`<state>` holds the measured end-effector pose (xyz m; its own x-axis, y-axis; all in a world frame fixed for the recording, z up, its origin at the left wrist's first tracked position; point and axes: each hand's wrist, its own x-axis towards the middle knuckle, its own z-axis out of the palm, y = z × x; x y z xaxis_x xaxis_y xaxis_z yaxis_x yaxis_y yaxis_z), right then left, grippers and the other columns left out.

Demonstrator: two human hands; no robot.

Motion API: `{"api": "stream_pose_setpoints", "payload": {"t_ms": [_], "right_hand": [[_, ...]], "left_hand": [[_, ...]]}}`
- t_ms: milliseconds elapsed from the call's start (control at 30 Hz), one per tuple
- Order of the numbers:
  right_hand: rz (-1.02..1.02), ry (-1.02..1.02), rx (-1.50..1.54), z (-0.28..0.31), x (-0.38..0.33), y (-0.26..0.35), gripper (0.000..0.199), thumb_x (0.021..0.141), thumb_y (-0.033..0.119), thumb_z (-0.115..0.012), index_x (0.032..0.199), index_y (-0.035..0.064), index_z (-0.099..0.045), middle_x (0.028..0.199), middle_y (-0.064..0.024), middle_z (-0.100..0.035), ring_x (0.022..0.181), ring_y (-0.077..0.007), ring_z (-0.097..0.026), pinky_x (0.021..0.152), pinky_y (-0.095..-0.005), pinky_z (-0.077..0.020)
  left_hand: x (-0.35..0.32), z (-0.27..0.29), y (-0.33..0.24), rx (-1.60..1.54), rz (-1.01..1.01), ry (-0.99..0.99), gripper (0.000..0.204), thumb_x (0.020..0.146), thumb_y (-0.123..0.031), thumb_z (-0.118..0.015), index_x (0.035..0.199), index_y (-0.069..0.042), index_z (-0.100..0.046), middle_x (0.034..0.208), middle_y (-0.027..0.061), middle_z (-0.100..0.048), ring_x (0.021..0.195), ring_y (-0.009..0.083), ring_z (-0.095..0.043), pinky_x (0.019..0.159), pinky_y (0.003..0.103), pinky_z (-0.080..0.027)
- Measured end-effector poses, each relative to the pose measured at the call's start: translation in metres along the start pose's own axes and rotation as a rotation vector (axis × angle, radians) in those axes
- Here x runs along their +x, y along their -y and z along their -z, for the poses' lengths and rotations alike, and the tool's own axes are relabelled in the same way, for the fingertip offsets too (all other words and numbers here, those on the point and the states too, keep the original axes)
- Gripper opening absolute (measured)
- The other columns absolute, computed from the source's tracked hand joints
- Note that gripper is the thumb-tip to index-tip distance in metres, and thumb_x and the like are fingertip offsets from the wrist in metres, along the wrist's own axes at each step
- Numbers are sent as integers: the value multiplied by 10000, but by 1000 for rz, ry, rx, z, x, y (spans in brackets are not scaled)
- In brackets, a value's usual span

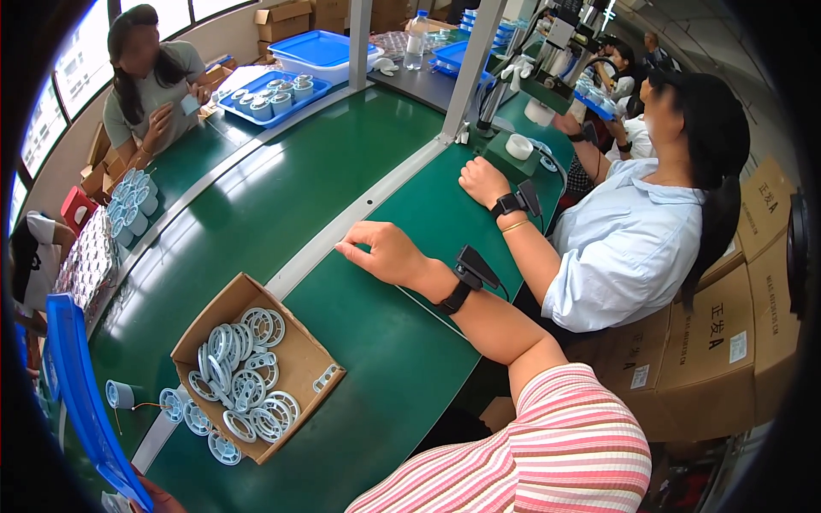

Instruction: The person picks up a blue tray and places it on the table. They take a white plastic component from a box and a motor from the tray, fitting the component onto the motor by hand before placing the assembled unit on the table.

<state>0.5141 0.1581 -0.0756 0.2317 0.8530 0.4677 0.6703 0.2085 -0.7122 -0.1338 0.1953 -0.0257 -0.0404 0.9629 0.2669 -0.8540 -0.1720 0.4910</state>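
At the lower left, a blue plastic tray stands tilted on its edge. My left hand grips its lower end, mostly cut off by the picture's rim. Over the green table my right hand is loosely closed, thumb against the curled fingers, with nothing seen in it. A black strap with a small device circles that wrist. Between my hands sits an open cardboard box holding several pale blue spoked plastic rings. Beside the box lie a few more round pale blue parts and a small cup-like part with a thin wire.
To the right, a co-worker's hand rests near a bench press. Across the table another person handles a small part beside a blue tray of cups. Grey posts rise from the table divider. Cartons stand behind the co-worker.
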Motion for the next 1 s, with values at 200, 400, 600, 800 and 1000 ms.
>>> {"api": "stream_pose_setpoints", "payload": {"t_ms": [200, 400, 600, 800, 1000], "right_hand": [[38, -12, 17, 2, -2, -3, 258, 952, 261, -668, 864, 25, -724, 851, -132, -704, 783, -312, -663, 708, -385, -523], [11, 66, 63, -5, 12, 13, 279, 985, 240, -663, 857, -4, -703, 788, -128, -673, 728, -236, -630, 684, -336, -498], [-98, 0, 170, -10, 138, 14, 331, 1023, 272, -615, 888, -11, -721, 870, -41, -733, 751, -131, -641, 684, -276, -502], [-745, -99, 488, -72, 279, -111, 247, 1008, 181, -582, 1151, -9, -646, 1014, -138, -727, 828, -221, -709, 710, -326, -609], [-866, -419, 575, -82, 365, -195, 290, 1011, 163, -604, 1167, -81, -608, 1055, -203, -710, 821, -278, -728, 654, -339, -637]], "left_hand": [[-8, 8, 7, 629, -242, -122, 542, 914, -175, -631, 1344, 139, -525, 1384, 251, -582, 1299, 383, -526, 1183, 504, -358], [2, 49, -33, 35, 55, -7, 585, 1031, -81, -486, 1541, 94, -258, 1579, 302, -318, 1469, 414, -332, 1212, 485, -377], [-3, 22, -29, 145, -25, 61, 504, 1043, -106, -483, 1489, 91, -352, 1542, 282, -394, 1406, 433, -424, 1144, 487, -453], [-12, 38, -38, 227, -114, -43, 468, 1028, -98, -511, 1456, 63, -409, 1459, 261, -500, 1323, 402, -521, 1083, 472, -512], [-8, 45, -23, 282, -159, -200, 449, 1019, -156, -541, 1412, 46, -461, 1363, 227, -584, 1197, 346, -609, 1005, 444, -551]]}}
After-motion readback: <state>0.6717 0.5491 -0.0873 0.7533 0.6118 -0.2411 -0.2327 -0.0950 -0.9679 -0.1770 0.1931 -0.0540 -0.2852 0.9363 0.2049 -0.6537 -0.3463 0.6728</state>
